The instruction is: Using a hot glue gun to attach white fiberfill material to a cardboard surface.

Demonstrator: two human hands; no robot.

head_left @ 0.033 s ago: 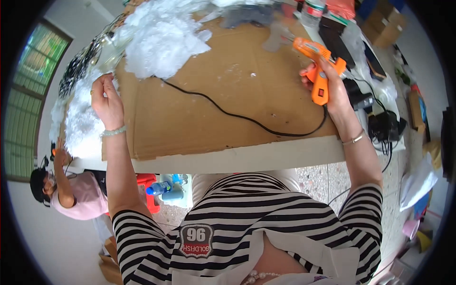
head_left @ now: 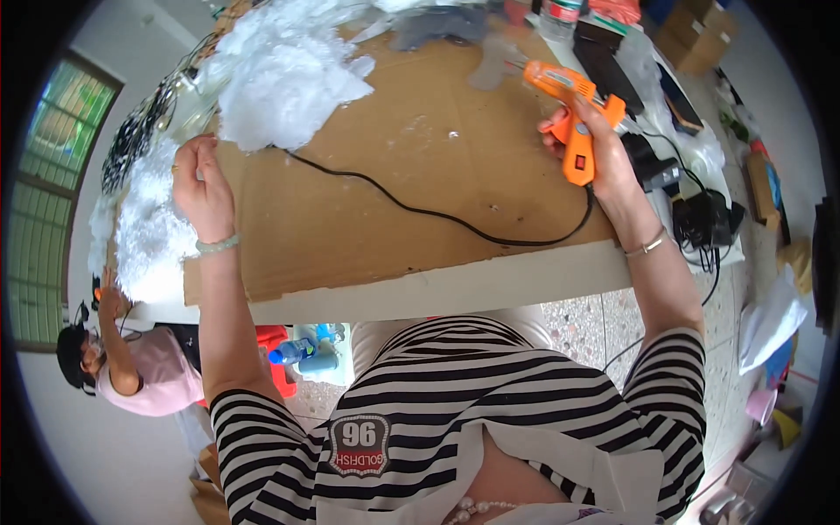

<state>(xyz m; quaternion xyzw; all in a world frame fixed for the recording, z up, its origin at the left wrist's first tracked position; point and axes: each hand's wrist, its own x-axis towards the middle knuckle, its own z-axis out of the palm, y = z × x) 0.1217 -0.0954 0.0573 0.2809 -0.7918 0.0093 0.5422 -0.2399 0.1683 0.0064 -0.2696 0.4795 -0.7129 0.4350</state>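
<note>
An orange hot glue gun (head_left: 577,149) is held in my right hand (head_left: 604,153), its fingers wrapped around the handle. The nozzle points to the far left, close to a translucent patch (head_left: 492,66) on the cardboard sheet (head_left: 420,201). From the handle's base a black cord (head_left: 394,203) curves across the cardboard to a heap of white fluffy fibre (head_left: 289,87). My left hand (head_left: 203,188) is raised at the cardboard's left side, between that heap and more white fibre (head_left: 153,219). Its fingers are pressed together. Whatever may be between them is too small to make out.
Black adapters and cables (head_left: 704,219), a dark flat case (head_left: 604,61) and a clear bottle (head_left: 560,17) line the table's right side. Black wires (head_left: 144,131) lie at the far left. Beyond my left arm, a person in pink (head_left: 153,372) works at the same table.
The whole view has shifted slightly, so the table and glue gun sit a little further left in the picture. The grip of each hand looks the same.
</note>
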